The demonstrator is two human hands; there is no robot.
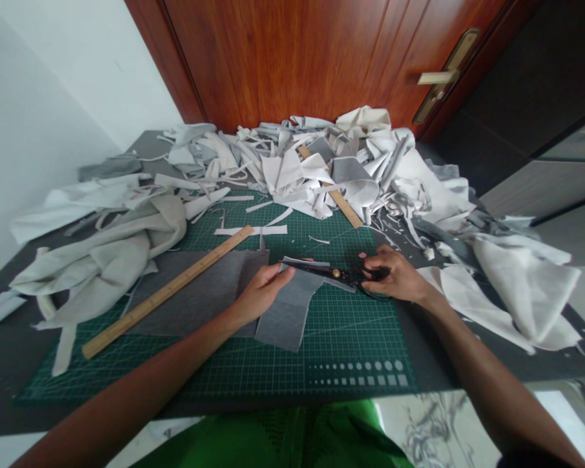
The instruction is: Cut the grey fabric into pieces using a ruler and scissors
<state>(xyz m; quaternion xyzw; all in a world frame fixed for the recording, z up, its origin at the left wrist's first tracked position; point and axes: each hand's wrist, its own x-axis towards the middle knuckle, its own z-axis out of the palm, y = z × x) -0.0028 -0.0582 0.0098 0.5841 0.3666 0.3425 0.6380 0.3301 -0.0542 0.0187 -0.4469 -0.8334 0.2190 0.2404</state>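
Observation:
My right hand (pixel 392 274) is closed around the handles of black scissors (pixel 338 273), whose blades point left. Those blades lie along the top edge of a grey fabric piece (pixel 285 312), where a narrow strip hangs at the cut. With thumb and fingers, my left hand (pixel 263 290) pinches that piece near the blade tips. Under and left of this hand, a larger grey fabric sheet (pixel 190 279) lies on the green cutting mat (pixel 355 338). A wooden ruler (pixel 168 289) rests diagonally across the sheet.
Heaps of pale fabric scraps (pixel 297 172) line the back of the dark table (pixel 10 406). A second wooden ruler (pixel 344 207) sticks out from them. Crumpled beige cloth (pixel 112 266) lies at the left, white cloth (pixel 521 286) at the right. Behind stands a wooden door (pixel 283 58).

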